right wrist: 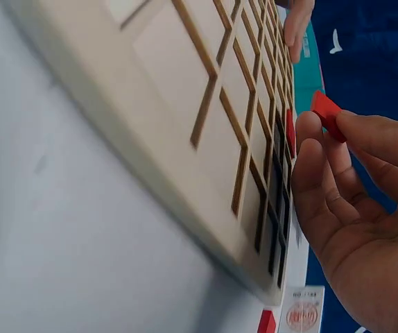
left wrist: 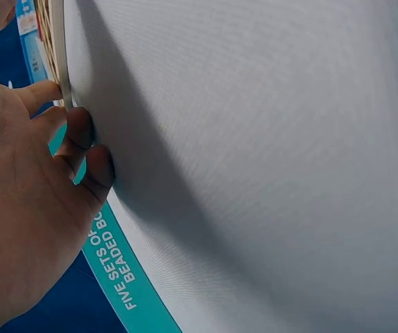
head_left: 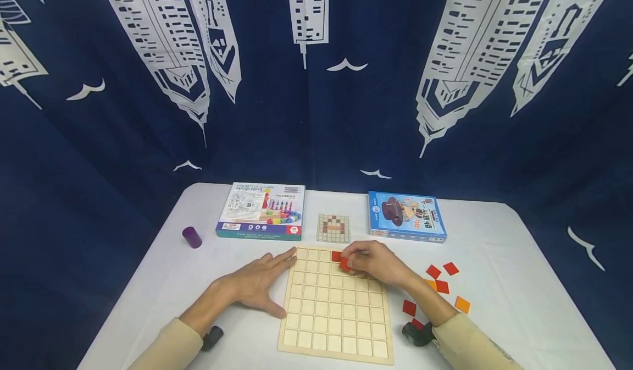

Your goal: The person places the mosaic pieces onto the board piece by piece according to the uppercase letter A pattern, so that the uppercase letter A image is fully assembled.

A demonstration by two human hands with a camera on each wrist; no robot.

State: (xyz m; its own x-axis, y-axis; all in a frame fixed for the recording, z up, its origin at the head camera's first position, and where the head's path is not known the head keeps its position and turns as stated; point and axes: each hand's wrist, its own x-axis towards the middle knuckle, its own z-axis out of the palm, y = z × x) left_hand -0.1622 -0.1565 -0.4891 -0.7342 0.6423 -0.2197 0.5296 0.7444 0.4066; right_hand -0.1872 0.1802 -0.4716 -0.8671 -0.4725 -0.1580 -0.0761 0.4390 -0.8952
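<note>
A pale wooden grid board [head_left: 335, 326] lies on the white table in front of me. My left hand [head_left: 254, 285] is spread along its left edge, thumb and fingertips at the rim. My right hand [head_left: 376, 261] pinches a red square tile [right wrist: 327, 114] between thumb and fingertips, over the upper part of the grid. Another red tile [head_left: 336, 256] sits in a top-row cell, just beside the held one. Beyond the board's far edge lies a small pattern card [head_left: 333, 228] with coloured squares on a grid.
Loose red tiles [head_left: 450, 269] and orange tiles [head_left: 462, 304] lie scattered right of the board, some under the right forearm. A beaded-column game box [head_left: 262, 210] and a blue game box [head_left: 407, 216] stand behind. At the left is a purple cylinder [head_left: 192, 237].
</note>
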